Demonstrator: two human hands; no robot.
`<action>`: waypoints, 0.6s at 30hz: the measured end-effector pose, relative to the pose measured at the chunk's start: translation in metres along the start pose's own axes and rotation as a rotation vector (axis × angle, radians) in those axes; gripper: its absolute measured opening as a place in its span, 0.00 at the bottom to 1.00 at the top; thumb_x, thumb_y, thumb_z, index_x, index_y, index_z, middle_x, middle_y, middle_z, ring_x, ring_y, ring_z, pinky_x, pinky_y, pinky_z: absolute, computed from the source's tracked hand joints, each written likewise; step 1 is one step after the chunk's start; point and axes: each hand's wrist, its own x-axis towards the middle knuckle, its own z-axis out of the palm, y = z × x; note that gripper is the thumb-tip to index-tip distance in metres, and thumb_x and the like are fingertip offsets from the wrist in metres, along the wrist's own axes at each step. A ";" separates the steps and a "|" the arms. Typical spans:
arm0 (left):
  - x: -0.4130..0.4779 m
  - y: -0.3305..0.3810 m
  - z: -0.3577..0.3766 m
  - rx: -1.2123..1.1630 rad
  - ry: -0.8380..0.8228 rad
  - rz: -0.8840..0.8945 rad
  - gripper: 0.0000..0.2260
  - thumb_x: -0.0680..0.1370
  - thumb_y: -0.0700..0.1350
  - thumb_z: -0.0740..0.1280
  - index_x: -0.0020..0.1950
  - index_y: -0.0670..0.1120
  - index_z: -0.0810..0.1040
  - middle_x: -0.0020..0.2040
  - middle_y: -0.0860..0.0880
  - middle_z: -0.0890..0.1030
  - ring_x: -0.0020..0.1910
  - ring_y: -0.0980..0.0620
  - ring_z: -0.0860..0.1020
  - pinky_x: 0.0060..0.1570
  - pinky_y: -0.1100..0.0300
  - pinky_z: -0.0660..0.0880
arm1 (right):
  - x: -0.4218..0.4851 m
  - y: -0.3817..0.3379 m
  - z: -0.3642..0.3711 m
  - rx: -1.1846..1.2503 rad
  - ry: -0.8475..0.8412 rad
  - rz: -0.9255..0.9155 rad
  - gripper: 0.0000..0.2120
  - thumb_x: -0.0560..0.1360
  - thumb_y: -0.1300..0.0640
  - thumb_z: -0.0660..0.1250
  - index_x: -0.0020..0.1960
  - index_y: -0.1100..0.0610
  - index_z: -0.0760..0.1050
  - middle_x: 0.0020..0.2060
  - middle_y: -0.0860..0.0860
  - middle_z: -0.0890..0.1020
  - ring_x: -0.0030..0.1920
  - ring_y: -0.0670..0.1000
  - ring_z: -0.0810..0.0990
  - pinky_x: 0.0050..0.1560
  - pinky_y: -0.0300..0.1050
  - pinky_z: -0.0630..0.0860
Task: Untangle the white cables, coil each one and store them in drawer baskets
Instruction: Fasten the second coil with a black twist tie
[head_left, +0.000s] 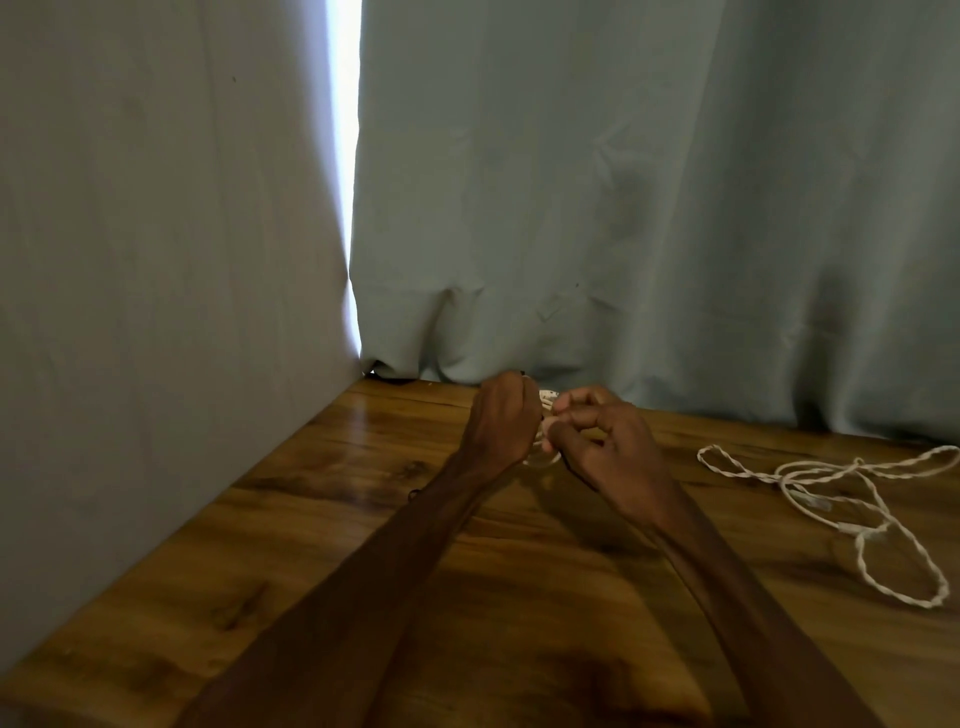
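Note:
A small coil of white cable (546, 402) is held between my two hands above the far part of the wooden table (322, 519). My left hand (501, 421) is closed around the coil's left side. My right hand (602, 441) pinches the coil's right side with fingertips and thumb. Most of the coil is hidden behind my fingers. A second white cable (831, 499), twisted and looped loosely, lies flat on the table to the right, apart from both hands.
A pale blue curtain (623, 208) hangs along the table's far edge. A grey wall (156, 260) borders the left side, with a bright slit of light between them. No drawer or basket is in view.

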 end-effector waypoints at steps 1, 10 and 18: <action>0.002 0.007 -0.007 -0.037 -0.027 -0.017 0.01 0.76 0.38 0.60 0.46 0.41 0.70 0.36 0.42 0.77 0.32 0.45 0.78 0.32 0.58 0.72 | 0.001 0.002 -0.002 0.043 0.023 -0.020 0.12 0.77 0.62 0.71 0.36 0.56 0.86 0.51 0.45 0.81 0.52 0.39 0.79 0.45 0.29 0.73; 0.005 0.025 -0.010 -0.364 -0.242 -0.247 0.15 0.78 0.46 0.61 0.31 0.47 0.73 0.34 0.42 0.80 0.35 0.43 0.78 0.34 0.54 0.68 | 0.003 0.005 -0.017 0.546 0.025 0.220 0.15 0.82 0.55 0.65 0.47 0.64 0.85 0.44 0.60 0.87 0.42 0.52 0.84 0.34 0.43 0.81; -0.002 0.029 0.004 -0.340 -0.281 -0.285 0.15 0.82 0.47 0.55 0.45 0.40 0.77 0.43 0.40 0.80 0.43 0.43 0.78 0.43 0.46 0.74 | 0.005 0.014 -0.030 0.467 0.069 0.147 0.10 0.74 0.68 0.73 0.55 0.62 0.83 0.39 0.58 0.86 0.38 0.49 0.85 0.34 0.39 0.82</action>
